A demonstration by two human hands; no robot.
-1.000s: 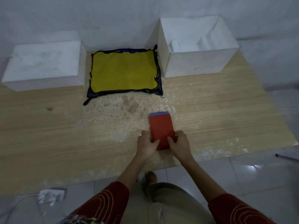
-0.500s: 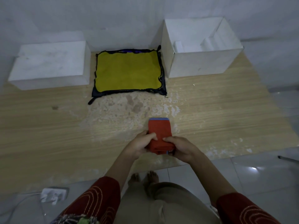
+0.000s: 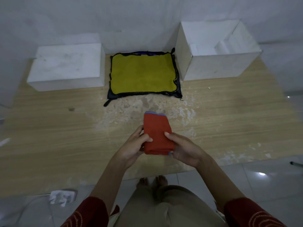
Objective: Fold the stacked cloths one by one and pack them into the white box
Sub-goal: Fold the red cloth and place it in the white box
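Hands, left [image 3: 132, 145] and right [image 3: 185, 149], hide red cloth [image 3: 156, 128] sides.

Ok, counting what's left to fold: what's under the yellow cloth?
Around the yellow cloth, dark cloth edges show, with a purple sliver at the back; how many lie beneath is hidden.

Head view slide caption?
Left hand and right hand grip folded red cloth; cloth stack and open white box behind.
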